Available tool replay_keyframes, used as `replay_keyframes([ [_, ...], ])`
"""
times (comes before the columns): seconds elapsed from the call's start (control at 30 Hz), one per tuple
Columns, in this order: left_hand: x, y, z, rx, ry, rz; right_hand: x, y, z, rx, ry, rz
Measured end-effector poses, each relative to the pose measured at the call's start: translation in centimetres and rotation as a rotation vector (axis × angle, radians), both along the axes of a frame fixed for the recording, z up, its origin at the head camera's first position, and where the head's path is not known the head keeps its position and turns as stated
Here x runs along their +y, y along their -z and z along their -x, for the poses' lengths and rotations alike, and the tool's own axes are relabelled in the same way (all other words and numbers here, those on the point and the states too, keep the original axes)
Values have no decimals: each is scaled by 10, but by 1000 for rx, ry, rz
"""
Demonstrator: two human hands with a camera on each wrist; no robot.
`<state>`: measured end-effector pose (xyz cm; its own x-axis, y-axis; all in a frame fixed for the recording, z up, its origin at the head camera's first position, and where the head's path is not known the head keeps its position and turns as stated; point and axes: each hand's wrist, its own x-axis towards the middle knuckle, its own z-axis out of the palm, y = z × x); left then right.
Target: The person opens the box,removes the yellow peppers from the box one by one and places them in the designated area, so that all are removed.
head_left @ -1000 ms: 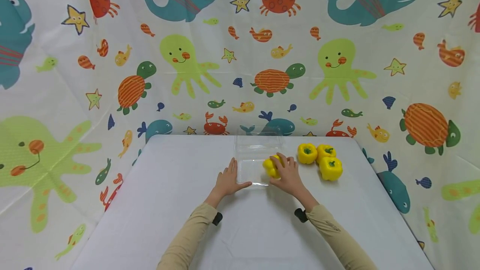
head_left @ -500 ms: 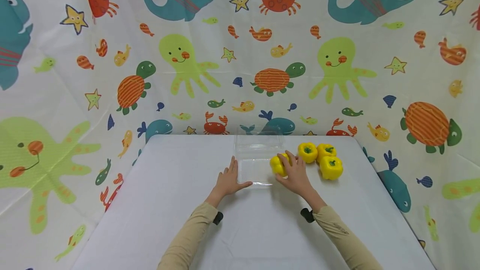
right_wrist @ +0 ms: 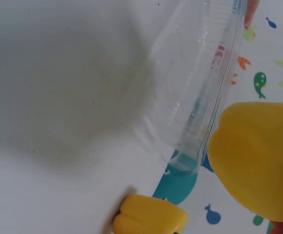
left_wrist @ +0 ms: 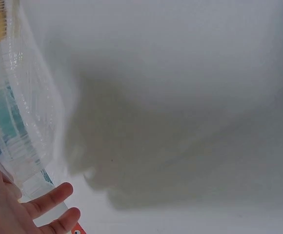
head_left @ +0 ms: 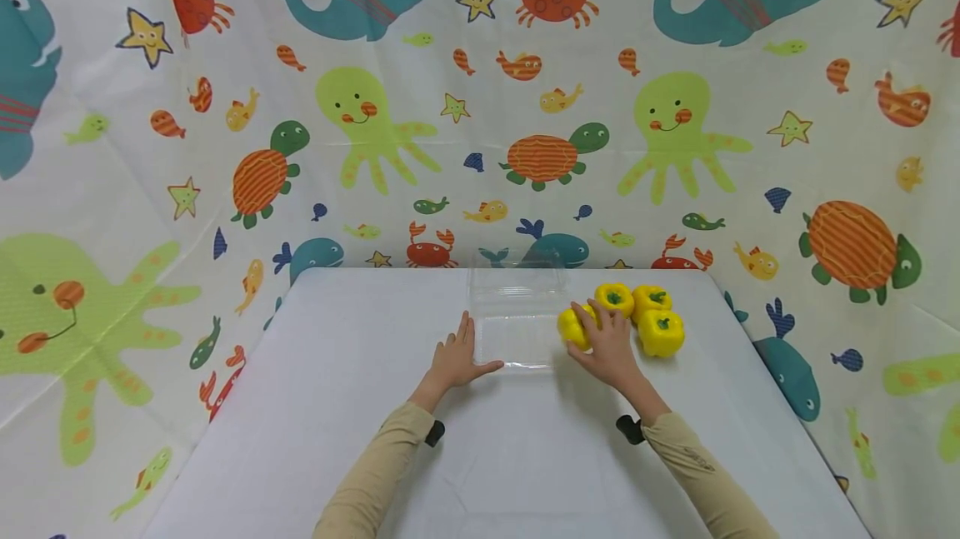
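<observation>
My right hand grips a yellow bell pepper by its side, just off the right edge of a clear plastic clamshell box. In the right wrist view this pepper looks large and close, level with the box's rim. My left hand rests against the left side of the box, fingers straight and thumb along the front edge. The left wrist view shows its fingers beside the clear wall. The box's base looks bare, and its lid stands open toward the back.
Several more yellow bell peppers stand at the back right of the white table, the nearest pepper stem up. Behind the table hangs a curtain printed with sea animals. A dark wrist camera sits under the right sleeve.
My right hand has moved rightward with the pepper, from over the box to past its right edge. The left hand stays in place at the box.
</observation>
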<state>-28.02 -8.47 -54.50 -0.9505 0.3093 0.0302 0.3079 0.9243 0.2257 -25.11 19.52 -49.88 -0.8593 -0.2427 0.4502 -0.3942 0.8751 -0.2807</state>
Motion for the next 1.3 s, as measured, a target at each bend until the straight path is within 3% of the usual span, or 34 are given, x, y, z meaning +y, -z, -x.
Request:
replay_keyframes([
  [0.07,1,-3,0,-40,-12,-2,1,-1,-1,10,8,-5],
  [0.2,1,-3,1,-53,-19,-14,2,-2,-1,38,25,-19],
  [0.87,0,-1,2,-50,-10,-53,20,-2,10,47,98,-40],
  [1.07,0,3,4,-73,-29,0,26,-2,14,0,136,-38],
  [1.3,0,1,3,-60,-26,-17,34,-2,17,-57,190,-53],
])
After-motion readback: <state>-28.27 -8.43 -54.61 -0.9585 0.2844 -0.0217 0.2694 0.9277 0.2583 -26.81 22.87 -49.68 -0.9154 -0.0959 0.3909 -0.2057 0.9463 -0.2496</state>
